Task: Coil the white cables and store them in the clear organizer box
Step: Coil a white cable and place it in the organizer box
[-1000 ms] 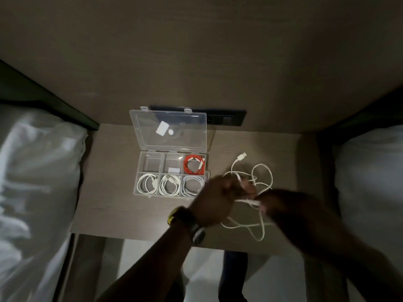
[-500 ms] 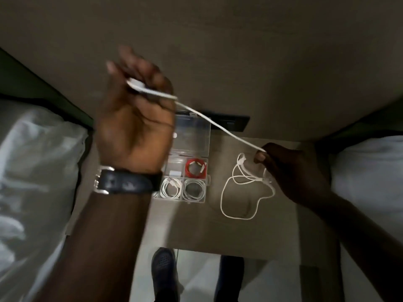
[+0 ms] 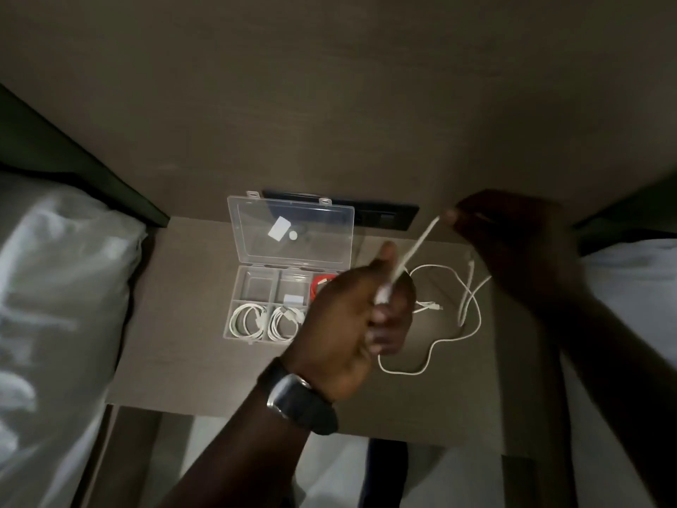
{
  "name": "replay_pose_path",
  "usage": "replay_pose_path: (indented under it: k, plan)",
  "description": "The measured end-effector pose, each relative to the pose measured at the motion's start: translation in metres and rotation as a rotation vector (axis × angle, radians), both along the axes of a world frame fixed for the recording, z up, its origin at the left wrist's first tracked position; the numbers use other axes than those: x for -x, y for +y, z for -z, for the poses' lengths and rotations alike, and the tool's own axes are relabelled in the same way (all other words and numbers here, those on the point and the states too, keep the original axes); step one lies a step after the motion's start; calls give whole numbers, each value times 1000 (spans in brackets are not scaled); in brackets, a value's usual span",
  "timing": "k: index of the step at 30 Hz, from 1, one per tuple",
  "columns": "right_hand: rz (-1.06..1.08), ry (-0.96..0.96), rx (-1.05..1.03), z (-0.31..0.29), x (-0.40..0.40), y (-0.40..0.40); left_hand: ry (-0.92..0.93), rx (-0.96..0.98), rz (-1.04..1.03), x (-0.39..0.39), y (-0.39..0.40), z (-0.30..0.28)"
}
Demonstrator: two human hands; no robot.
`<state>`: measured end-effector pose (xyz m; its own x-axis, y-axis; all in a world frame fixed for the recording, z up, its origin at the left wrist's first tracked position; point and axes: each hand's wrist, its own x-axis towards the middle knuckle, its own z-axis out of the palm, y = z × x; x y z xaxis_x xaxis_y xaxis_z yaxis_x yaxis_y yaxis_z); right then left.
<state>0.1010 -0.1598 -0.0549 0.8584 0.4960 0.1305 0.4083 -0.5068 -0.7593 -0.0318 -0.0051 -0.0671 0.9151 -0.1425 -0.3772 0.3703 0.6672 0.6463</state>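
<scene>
White cable [image 3: 415, 247] taut | left hand [image 3: 351, 324] grasping it; right hand [image 3: 513, 243] pinching it

Dim and grainy throughout, with the right hand [image 3: 513, 247] smeared by motion blur and nearly lost in shadow, the white bedding [image 3: 55, 306] at both sides soft and streaked, faint glare on the organizer box [image 3: 293, 229] lid, and wide-angle bending toward the edges.
</scene>
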Motion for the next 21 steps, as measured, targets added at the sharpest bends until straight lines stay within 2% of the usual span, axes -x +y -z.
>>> replay_pose_path:
  k: [1,2,5,6,7,8,9,10,11,12,14,17,19,21]
  plan:
    - [-2,-4,145,10,9,4,-30,244,-86,-2,3,-1]
    - [-55,-21,251,20,18,6,-60,393,-211,-4,9,4]
    - [-378,57,361,48,65,12,-26,472,-565,-11,35,22]
    - [-478,52,341,47,76,14,-20,387,-622,-12,42,31]
    - [-556,55,326,45,80,15,-10,197,-647,-10,47,39]
    - [-592,27,297,41,80,16,20,-85,-611,-8,47,43]
    - [-592,-37,265,36,76,18,38,-357,-508,-6,41,43]
    - [-560,-95,219,31,67,21,42,-540,-370,-2,32,42]
    - [-523,-135,169,25,56,24,47,-620,-246,2,22,39]
    - [-478,-140,126,20,45,28,80,-605,-170,5,16,35]
    - [-351,-45,24,20,28,37,164,-384,-102,10,18,29]
    - [-255,240,-156,41,30,47,119,160,-16,13,38,19]
    - [-321,257,-52,61,47,50,4,435,-172,14,50,15]
    - [-457,176,141,75,70,43,-85,555,-472,15,69,17]
